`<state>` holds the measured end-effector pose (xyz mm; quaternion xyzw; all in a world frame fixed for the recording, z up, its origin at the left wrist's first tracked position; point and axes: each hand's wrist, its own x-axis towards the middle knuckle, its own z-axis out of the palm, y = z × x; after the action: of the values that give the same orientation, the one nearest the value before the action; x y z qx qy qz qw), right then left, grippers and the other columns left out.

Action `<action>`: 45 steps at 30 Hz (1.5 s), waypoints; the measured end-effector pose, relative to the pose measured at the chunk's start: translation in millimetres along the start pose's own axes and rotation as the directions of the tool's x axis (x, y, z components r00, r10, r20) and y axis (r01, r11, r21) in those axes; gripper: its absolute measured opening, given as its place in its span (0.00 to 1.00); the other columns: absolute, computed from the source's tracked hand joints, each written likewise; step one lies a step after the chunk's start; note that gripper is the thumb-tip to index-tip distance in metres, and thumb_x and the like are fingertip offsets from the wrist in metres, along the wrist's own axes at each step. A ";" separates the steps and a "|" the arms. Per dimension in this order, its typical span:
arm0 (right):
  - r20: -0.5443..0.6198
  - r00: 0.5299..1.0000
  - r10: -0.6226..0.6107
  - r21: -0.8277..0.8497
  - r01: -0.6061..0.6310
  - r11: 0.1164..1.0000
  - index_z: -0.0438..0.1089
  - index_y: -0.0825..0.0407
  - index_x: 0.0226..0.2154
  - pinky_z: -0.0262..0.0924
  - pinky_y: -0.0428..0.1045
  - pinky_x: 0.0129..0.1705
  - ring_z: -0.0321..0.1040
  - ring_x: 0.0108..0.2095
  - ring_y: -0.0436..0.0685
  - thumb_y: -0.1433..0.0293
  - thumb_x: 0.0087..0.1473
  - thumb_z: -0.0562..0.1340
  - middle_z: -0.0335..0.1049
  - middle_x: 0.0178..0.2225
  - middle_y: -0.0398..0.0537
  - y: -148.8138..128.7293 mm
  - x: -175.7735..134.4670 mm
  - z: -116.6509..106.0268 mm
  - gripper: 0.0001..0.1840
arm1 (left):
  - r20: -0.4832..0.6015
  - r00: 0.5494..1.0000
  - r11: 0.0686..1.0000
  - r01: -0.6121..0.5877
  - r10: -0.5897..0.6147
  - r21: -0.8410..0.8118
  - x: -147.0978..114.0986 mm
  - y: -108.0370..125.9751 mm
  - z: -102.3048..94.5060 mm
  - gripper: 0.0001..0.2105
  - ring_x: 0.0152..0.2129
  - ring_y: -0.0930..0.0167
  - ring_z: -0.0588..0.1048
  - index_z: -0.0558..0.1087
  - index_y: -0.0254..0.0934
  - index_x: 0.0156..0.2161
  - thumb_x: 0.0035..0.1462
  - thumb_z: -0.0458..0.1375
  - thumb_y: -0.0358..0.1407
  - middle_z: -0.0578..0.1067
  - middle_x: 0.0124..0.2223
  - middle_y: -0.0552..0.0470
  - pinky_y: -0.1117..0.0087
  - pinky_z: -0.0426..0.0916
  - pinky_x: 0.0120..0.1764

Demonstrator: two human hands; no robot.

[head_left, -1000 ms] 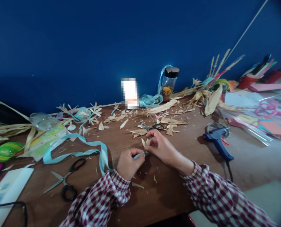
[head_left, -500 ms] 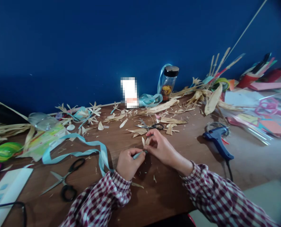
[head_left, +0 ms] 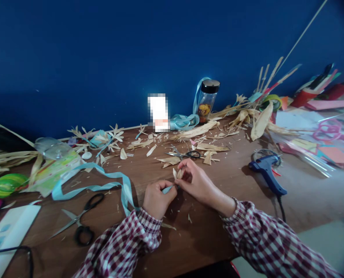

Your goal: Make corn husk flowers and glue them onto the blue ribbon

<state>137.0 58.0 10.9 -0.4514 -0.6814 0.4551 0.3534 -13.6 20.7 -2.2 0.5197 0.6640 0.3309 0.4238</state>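
Observation:
My left hand (head_left: 159, 197) is closed in a pinch on a light blue ribbon (head_left: 125, 188), whose loose length trails left over the brown table. Touching its fingertips, my right hand (head_left: 199, 182) pinches a small flower of pale dried husk petals (head_left: 177, 174). The petals stick up between thumb and forefinger; the flower's base is hidden by the fingers. Black-handled scissors (head_left: 78, 221) lie spread on the table left of my left hand. Beyond my right hand sits a second pair of scissors (head_left: 193, 155) among husk scraps.
A blue glue gun (head_left: 266, 170) lies at right, its cord running toward me. Along the blue wall stand a lidded glass jar (head_left: 208, 102), husk strips (head_left: 199, 130) and finished husk flowers (head_left: 115, 135). A white power strip (head_left: 18, 227) is at lower left.
Both hands stay in nearly the same place. The husk petals between my right fingers look slightly turned and more spread.

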 end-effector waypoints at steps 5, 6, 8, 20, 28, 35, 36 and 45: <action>0.141 0.989 -0.051 0.159 0.028 0.987 0.65 0.53 0.34 0.60 0.47 0.36 0.64 0.32 0.50 0.70 0.50 0.61 0.67 0.31 0.43 0.7 0.8 -6.5 0.06 | 0.008 0.999 0.999 0.050 -0.050 -0.016 3.3 2.9 -6.0 0.13 0.16 0.76 0.64 0.76 0.30 0.25 0.40 0.60 0.41 0.70 0.18 0.55 0.77 0.57 0.19; 0.169 0.984 -0.048 0.205 0.012 0.979 0.66 0.53 0.36 0.60 0.48 0.38 0.65 0.34 0.51 0.70 0.51 0.60 0.68 0.33 0.44 1.2 0.8 -8.1 0.07 | 0.010 0.998 0.998 0.061 -0.061 -0.023 3.8 3.8 -7.3 0.14 0.16 0.75 0.65 0.76 0.30 0.24 0.39 0.60 0.42 0.71 0.18 0.55 0.77 0.57 0.19; 0.223 0.974 -0.032 0.297 -0.036 0.954 0.66 0.54 0.41 0.59 0.48 0.42 0.66 0.38 0.52 0.72 0.52 0.59 0.70 0.36 0.46 2.4 0.9 -10.8 0.12 | 0.014 0.997 0.997 0.073 -0.072 -0.032 4.2 5.9 -9.3 0.14 0.17 0.75 0.66 0.76 0.30 0.25 0.39 0.60 0.42 0.72 0.19 0.54 0.77 0.58 0.20; 0.299 0.952 0.057 0.402 -0.180 0.897 0.61 0.51 0.46 0.60 0.47 0.38 0.67 0.32 0.49 0.74 0.46 0.65 0.70 0.33 0.43 15.4 4.8 -7.1 0.23 | 0.027 0.999 0.999 -0.030 0.029 0.031 -0.2 5.0 -6.7 0.12 0.20 0.72 0.70 0.78 0.31 0.27 0.42 0.59 0.39 0.76 0.23 0.52 0.75 0.62 0.24; 0.392 0.918 0.053 0.436 -0.237 0.868 0.60 0.50 0.50 0.60 0.47 0.39 0.67 0.33 0.49 0.74 0.44 0.67 0.69 0.32 0.41 13.0 5.3 -16.1 0.30 | 0.056 0.998 1.000 0.018 -0.017 -0.025 2.4 5.9 -8.8 0.11 0.21 0.71 0.71 0.78 0.31 0.26 0.41 0.59 0.39 0.77 0.24 0.50 0.74 0.64 0.25; 0.397 0.914 0.088 0.476 -0.287 0.832 0.62 0.51 0.48 0.60 0.46 0.35 0.66 0.29 0.47 0.73 0.45 0.65 0.68 0.29 0.39 13.9 7.2 -14.5 0.25 | 0.083 0.996 0.999 0.024 -0.021 -0.035 2.4 8.2 -11.1 0.11 0.19 0.73 0.70 0.77 0.32 0.26 0.41 0.59 0.40 0.76 0.23 0.51 0.74 0.63 0.26; 0.392 0.916 0.084 0.485 -0.283 0.828 0.62 0.51 0.47 0.60 0.45 0.35 0.65 0.28 0.47 0.73 0.45 0.65 0.68 0.29 0.39 15.1 7.4 -13.2 0.25 | 0.083 0.996 0.999 0.017 -0.014 -0.028 2.1 8.7 -10.7 0.12 0.20 0.73 0.69 0.77 0.32 0.26 0.41 0.59 0.40 0.76 0.23 0.51 0.74 0.63 0.26; 0.337 0.940 0.046 0.432 -0.198 0.880 0.61 0.51 0.45 0.59 0.45 0.33 0.65 0.29 0.48 0.72 0.45 0.66 0.67 0.28 0.39 17.1 6.5 -11.7 0.24 | 0.120 0.992 0.999 -0.050 0.048 0.016 0.6 6.7 -8.9 0.11 0.19 0.73 0.69 0.78 0.33 0.27 0.45 0.57 0.39 0.75 0.22 0.52 0.75 0.61 0.24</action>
<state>150.2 70.7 -0.8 -0.3184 -0.5718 0.6913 0.3063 -19.0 22.9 7.3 0.5586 0.6275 0.3034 0.4496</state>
